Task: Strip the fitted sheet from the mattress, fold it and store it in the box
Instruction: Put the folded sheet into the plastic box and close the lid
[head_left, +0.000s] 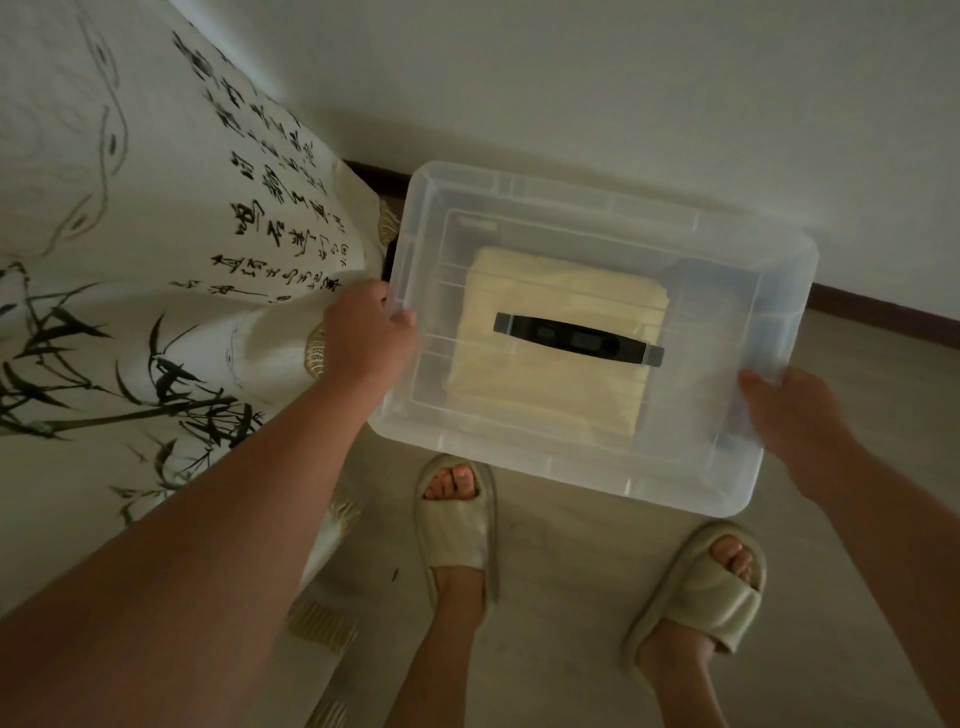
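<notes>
Head view: a clear plastic storage box (524, 460) sits low over the pale floor (566, 639), close to the white wall (623, 93) and its dark skirting board (883, 318). Its translucent lid (711, 291) lies across the top, with 1 dark handle (577, 340) running along the middle. Whether the lid is fully seated cannot be told.

The folded sheet (545, 395), pale cream, lies flat inside the box. It shows through the lid, directly under the handle and nearer the left end than the right.

The left hand (370, 338) grips the left short edge of the lid, its fingers curled over the rim. The right hand (795, 413) holds the right short edge, with the thumb (754, 381) pressed on top. The other fingers go under the rim and are hidden. Both forearms reach in from the bottom corners.

To the left, touching or just beside the box, stands a bed draped in a white cover (156, 249) printed with black bamboo and calligraphy.

Below the box are 2 feet in beige open-toe slippers. The left slipper (457, 535) is just beside the box's near edge and the right slipper (709, 592) is a little further back.
</notes>
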